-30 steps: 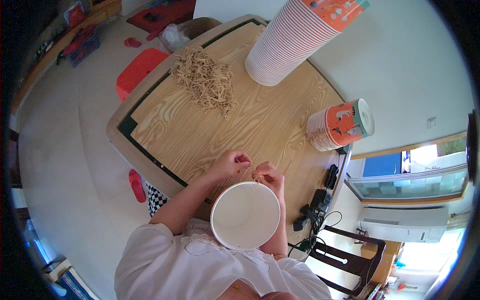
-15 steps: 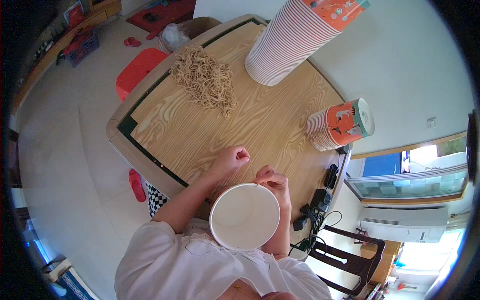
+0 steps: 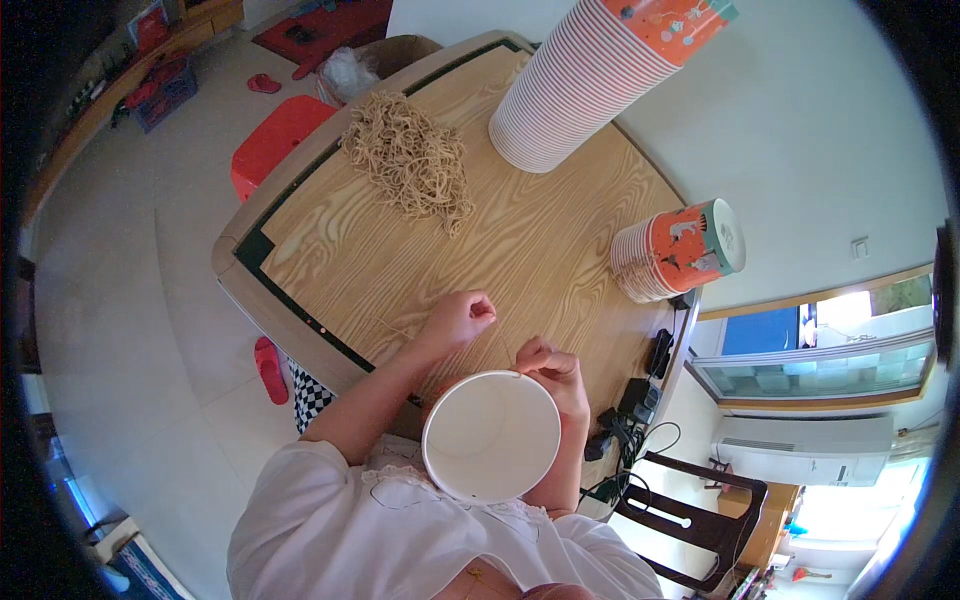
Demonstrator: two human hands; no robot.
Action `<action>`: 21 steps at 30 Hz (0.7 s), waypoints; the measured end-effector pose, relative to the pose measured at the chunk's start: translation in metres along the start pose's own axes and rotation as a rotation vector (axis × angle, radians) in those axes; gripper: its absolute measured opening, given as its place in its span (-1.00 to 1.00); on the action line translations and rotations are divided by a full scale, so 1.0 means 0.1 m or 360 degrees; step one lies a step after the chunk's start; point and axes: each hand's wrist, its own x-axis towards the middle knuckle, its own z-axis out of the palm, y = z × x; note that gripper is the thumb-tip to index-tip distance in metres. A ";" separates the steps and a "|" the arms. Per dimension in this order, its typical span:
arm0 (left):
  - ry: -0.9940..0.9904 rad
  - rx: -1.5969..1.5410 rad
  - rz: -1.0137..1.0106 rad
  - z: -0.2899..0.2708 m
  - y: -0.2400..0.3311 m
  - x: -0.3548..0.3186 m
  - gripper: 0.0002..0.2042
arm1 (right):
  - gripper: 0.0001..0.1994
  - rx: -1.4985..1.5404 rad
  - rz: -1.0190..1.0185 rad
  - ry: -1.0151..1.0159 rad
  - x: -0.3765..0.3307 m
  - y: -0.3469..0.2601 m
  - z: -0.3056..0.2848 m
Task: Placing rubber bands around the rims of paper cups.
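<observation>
A white paper cup (image 3: pixel 490 435) is held up close below my face, its open mouth toward me. My right hand (image 3: pixel 556 376) grips its far rim with thumb and fingers. My left hand (image 3: pixel 457 318) rests on the wooden table (image 3: pixel 540 250) just left of the cup, fingers pinched together; anything between them is too small to see. A single thin tan band (image 3: pixel 392 326) lies on the table beside that hand. A heap of tan rubber bands (image 3: pixel 410 160) sits at the far side of the table.
A tall stack of red-rimmed paper cups (image 3: pixel 590 80) leans at the table's far edge. A short stack of orange printed cups (image 3: pixel 680 250) lies on its side at the right. Red stool (image 3: pixel 275 150), dark chair (image 3: pixel 690 510), cables and power strip (image 3: pixel 630 410) surround the table.
My hands were together at the cup's far rim; the left hand has drawn away to the left over the table. The right hand stays on the rim.
</observation>
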 end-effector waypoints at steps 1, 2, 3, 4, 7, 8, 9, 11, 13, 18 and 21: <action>0.0008 -0.0003 0.0004 0.00 -0.08 0.00 -0.90 | -0.92 -0.0005 -0.0002 -0.0007 0.00 -0.02 -0.01; -0.0008 -0.0191 -0.0074 -0.02 -0.16 0.00 -0.89 | -0.92 -0.0040 0.0040 -0.0005 0.01 -0.05 -0.01; -0.0034 -0.0375 -0.0151 -0.02 -0.20 0.00 -0.89 | -0.92 -0.0072 0.0079 0.0008 0.01 -0.09 -0.04; -0.0043 -0.0373 -0.0152 -0.09 -0.06 0.00 -0.89 | -0.92 -0.0070 0.0079 0.0017 0.00 -0.13 -0.08; -0.0237 -0.0703 -0.0449 -0.43 0.46 -0.06 -0.87 | -0.87 -0.0214 -0.0092 -0.0003 0.04 -0.29 -0.13; -0.0248 -0.0895 -0.0468 -0.54 0.63 -0.10 -0.85 | -0.87 -0.0212 -0.0096 -0.0004 0.08 -0.36 -0.08; -0.0267 -0.1087 -0.0485 -0.64 0.78 -0.14 -0.84 | -0.85 -0.0465 -0.0077 -0.0122 0.11 -0.43 -0.03; -0.0307 -0.1295 -0.0416 -0.86 1.00 -0.20 -0.84 | -0.83 -0.0714 -0.0056 -0.0242 0.16 -0.45 -0.01; -0.0342 -0.1500 -0.0339 -1.02 1.19 -0.30 -0.84 | -0.80 -0.0884 -0.0182 0.0194 0.18 -0.45 -0.04; -0.0300 -0.1556 -0.0007 -1.26 1.44 -0.50 -0.79 | -0.89 -0.1152 0.0072 0.0708 0.13 -0.52 -0.18; -0.0246 -0.1505 0.0141 -1.29 1.51 -0.58 -0.75 | -0.89 -0.1274 0.0230 0.0732 -0.02 -0.65 -0.10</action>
